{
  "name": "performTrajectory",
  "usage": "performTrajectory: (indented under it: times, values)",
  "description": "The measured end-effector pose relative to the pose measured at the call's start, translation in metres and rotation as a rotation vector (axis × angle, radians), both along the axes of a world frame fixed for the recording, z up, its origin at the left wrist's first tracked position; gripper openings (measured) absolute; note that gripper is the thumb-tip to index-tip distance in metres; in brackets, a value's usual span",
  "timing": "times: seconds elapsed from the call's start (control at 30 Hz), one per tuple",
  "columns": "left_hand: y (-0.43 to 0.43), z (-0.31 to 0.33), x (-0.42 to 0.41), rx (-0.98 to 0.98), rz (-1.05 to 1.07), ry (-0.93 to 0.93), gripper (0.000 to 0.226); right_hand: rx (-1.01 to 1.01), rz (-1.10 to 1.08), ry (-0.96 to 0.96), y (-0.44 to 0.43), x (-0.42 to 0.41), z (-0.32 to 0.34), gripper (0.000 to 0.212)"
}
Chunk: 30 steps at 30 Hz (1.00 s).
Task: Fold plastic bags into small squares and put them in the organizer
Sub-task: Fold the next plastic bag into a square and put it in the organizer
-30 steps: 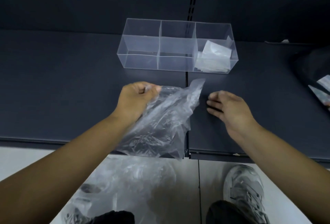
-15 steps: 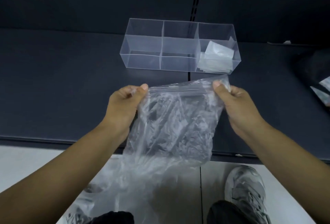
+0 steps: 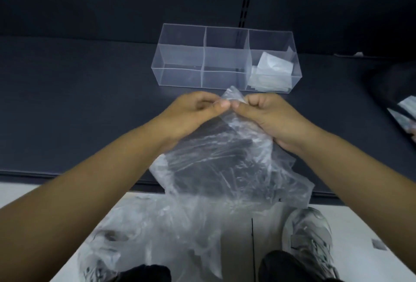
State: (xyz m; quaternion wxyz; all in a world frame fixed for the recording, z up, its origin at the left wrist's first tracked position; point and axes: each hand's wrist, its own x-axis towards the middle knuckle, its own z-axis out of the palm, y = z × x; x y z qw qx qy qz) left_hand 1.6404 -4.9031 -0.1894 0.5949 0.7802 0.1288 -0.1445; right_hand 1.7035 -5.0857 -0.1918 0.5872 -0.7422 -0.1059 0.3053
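A: Both hands are coming together now: the left hand [image 3: 198, 110] and right hand [image 3: 267, 115] are pinching the top of the bag [image 3: 225, 164], thumbs touching.
B: And it's draping over the table [image 3: 78, 101] edge, just short of the organizer [image 3: 180, 74].

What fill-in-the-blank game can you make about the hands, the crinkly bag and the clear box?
The clear box has ____ compartments.
Only its ____ compartment holds folded bags.
The left hand and the right hand pinch a plastic bag that is not yet ____.
Missing words: three; right; folded.
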Motion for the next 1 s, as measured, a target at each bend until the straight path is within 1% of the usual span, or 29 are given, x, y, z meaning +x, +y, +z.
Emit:
performTrajectory:
  times: [0.03,0.07,0.1,0.13,0.2,0.27,0.3,0.37,0.43,0.53,0.57,0.6,0.67,0.7,0.73,0.77,0.8,0.83,0.87,0.9,0.93,0.97,1.0]
  values:
    - [-0.004,0.000,0.007,-0.045,0.014,0.021,0.042,-0.011,0.016,-0.015,0.003,0.002,0.000,0.031]
    - [-0.004,-0.003,0.012,-0.065,0.087,0.024,0.036,-0.031,0.016,-0.032,0.002,0.006,0.000,0.027]
    - [0.000,-0.007,0.014,-0.041,0.179,0.014,0.035,-0.067,0.010,-0.051,-0.003,0.012,0.000,0.022]
    - [0.007,-0.013,0.014,0.023,0.268,-0.006,0.036,-0.121,0.001,-0.078,-0.012,0.018,-0.001,0.017]
    - [0.026,-0.027,0.008,0.129,0.425,-0.036,0.037,-0.229,-0.057,-0.141,-0.037,0.029,-0.006,0.014]
    - [0.042,-0.039,0.000,0.165,0.535,-0.011,0.039,-0.261,-0.140,-0.150,-0.061,0.036,-0.012,0.018]
    - [0.048,-0.045,-0.004,0.172,0.568,0.006,0.040,-0.237,-0.153,-0.114,-0.070,0.036,-0.015,0.025]
    - [0.054,-0.053,-0.011,0.168,0.600,0.015,0.041,-0.172,-0.108,0.022,-0.080,0.033,-0.022,0.044]
    - [0.056,-0.057,-0.014,0.165,0.597,-0.005,0.041,-0.155,-0.013,0.108,-0.081,0.027,-0.030,0.056]
    - [0.058,-0.061,-0.014,0.156,0.589,-0.025,0.040,-0.181,0.096,0.044,-0.073,0.027,-0.036,0.065]
    - [0.058,-0.062,-0.013,0.155,0.589,-0.028,0.040,-0.200,0.132,0.006,-0.069,0.030,-0.035,0.065]
    - [0.059,-0.062,-0.013,0.154,0.588,-0.031,0.040,-0.229,0.176,-0.030,-0.065,0.034,-0.035,0.060]
    - [0.060,-0.065,-0.013,0.144,0.591,-0.030,0.039,-0.294,0.273,-0.084,-0.058,0.042,-0.036,0.035]
    - [0.062,-0.065,-0.013,0.137,0.601,-0.024,0.039,-0.312,0.311,-0.086,-0.057,0.045,-0.037,0.026]
    - [0.064,-0.066,-0.012,0.127,0.619,-0.016,0.038,-0.310,0.343,-0.073,-0.059,0.048,-0.037,0.024]
    - [0.067,-0.068,-0.012,0.120,0.643,-0.007,0.036,-0.288,0.365,-0.054,-0.063,0.050,-0.036,0.027]
    - [0.071,-0.069,-0.012,0.116,0.672,0.001,0.034,-0.254,0.374,-0.037,-0.069,0.052,-0.036,0.033]
    - [0.075,-0.070,-0.012,0.110,0.701,0.006,0.033,-0.228,0.367,-0.029,-0.077,0.055,-0.035,0.044]
    - [0.078,-0.071,-0.011,0.100,0.721,0.009,0.031,-0.205,0.340,-0.023,-0.085,0.058,-0.035,0.059]
    - [0.080,-0.072,-0.011,0.087,0.730,0.010,0.030,-0.178,0.291,0.007,-0.092,0.061,-0.034,0.073]
    - [0.080,-0.073,-0.011,0.074,0.728,0.008,0.031,-0.145,0.223,0.058,-0.096,0.063,-0.034,0.080]
    - [0.079,-0.074,-0.010,0.068,0.719,0.005,0.033,-0.106,0.146,0.104,-0.097,0.065,-0.034,0.077]
    - [0.077,-0.073,-0.009,0.068,0.710,-0.001,0.035,-0.077,0.070,0.120,-0.096,0.067,-0.035,0.061]
